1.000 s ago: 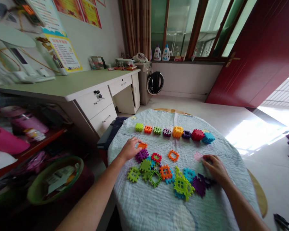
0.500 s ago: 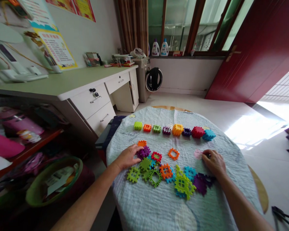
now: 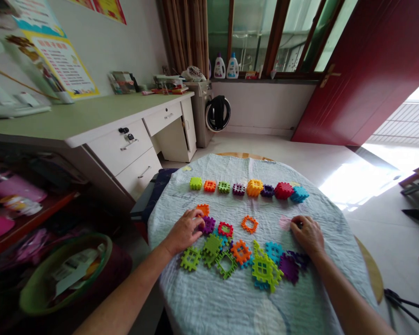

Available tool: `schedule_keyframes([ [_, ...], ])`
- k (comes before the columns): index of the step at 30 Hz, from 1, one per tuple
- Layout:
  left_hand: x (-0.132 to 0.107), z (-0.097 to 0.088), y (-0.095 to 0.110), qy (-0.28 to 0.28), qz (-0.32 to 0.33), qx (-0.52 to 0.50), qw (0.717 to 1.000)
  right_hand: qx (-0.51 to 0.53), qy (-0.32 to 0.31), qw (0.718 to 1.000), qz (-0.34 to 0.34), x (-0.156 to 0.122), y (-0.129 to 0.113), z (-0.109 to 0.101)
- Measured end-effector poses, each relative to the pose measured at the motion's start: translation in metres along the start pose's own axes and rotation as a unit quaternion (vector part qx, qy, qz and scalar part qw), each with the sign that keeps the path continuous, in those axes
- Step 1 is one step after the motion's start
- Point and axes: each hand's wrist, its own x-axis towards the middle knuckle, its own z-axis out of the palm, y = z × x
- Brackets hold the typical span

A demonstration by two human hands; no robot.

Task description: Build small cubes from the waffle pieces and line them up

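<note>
Purple plastic met the fingertips of my left grip [image 3: 185,229]: a toothed purple piece [image 3: 208,224] lay flat on the quilted cloth [image 3: 230,298] that covered the round desk [image 3: 370,272]. My fingers curled over its near edge, but I could not tell whether they had pinched it or only rested on it. An orange piece [image 3: 203,209] sat just beyond those fingertips, and a red frame [image 3: 225,229] lay just right of the purple one. Toward my wrist lay a heap of green pieces [image 3: 212,244].

My right grip [image 3: 306,235] lay palm down and loose on the cloth, clasping nothing. Its fingertips touched the edge of a pale pink piece [image 3: 285,222]. Dark purple pieces [image 3: 289,267] lay beside that wrist. An orange ring [image 3: 249,224] sat alone between the two grips. Well beyond both, a row of coloured cubes [image 3: 254,187] ran across the cloth.
</note>
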Motion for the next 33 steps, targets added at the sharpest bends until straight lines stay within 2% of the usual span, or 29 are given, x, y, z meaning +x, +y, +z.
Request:
schedule_keyframes([
  [4, 0.01, -0.005, 0.008, -0.048, 0.038, 0.003, 0.998, 0.006, 0.011, 1.0, -0.006, 0.001, 0.002, 0.003],
  [8, 0.019, -0.012, 0.011, -0.085, 0.026, 0.008, 0.996, 0.011, 0.021, 1.0, -0.01, 0.001, 0.003, 0.004],
  [13, 0.037, -0.013, 0.015, -0.022, 0.01, -0.017, 1.0, 0.015, 0.021, 1.0, -0.006, 0.001, 0.003, 0.004],
  [15, 0.049, -0.005, 0.018, 0.0, -0.002, -0.029, 1.0, 0.019, 0.021, 1.0, -0.004, 0.001, 0.003, 0.003],
  [20, 0.07, 0.017, 0.022, 0.005, -0.002, -0.012, 1.0, 0.025, 0.023, 0.999, 0.001, 0.001, 0.001, 0.002],
  [23, 0.061, 0.011, 0.018, -0.007, -0.002, -0.001, 1.0, 0.026, 0.021, 0.999, 0.001, 0.0, -0.001, 0.0],
  [29, 0.027, -0.022, 0.007, -0.145, 0.044, 0.029, 0.988, 0.024, 0.021, 0.999, 0.002, 0.0, -0.003, -0.002],
  [33, 0.019, -0.017, 0.008, -0.151, 0.044, 0.065, 0.985, 0.019, 0.022, 1.0, 0.002, -0.001, -0.003, -0.001],
])
